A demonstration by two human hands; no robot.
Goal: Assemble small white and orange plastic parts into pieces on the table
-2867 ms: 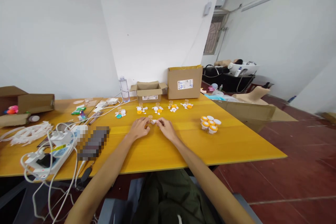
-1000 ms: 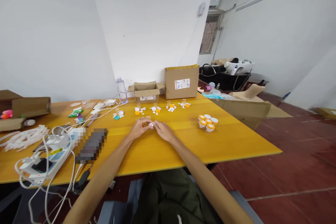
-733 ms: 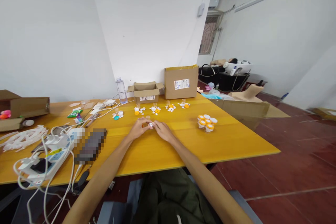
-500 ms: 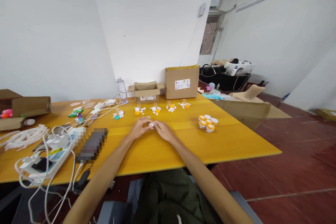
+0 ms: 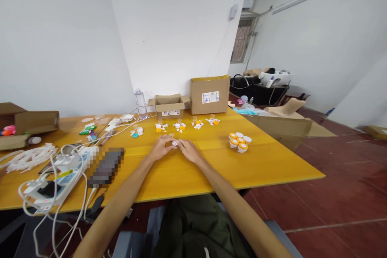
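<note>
My left hand and my right hand meet over the middle of the table. Between their fingertips is a small white disc with dark holes, gripped from both sides. A bit of orange shows beside the left fingers; whether it belongs to the disc I cannot tell. Just beyond the hands stands a small clear cup, partly hidden. Farther back lie groups of white and orange round parts, each with a clear cup. One group to the left has a teal ring.
Several jars with orange and white lids stand together at the right. An open carton, a closed carton and a clear bottle line the wall. A power strip with tangled cables and a blurred dark phone-like slab occupy the left.
</note>
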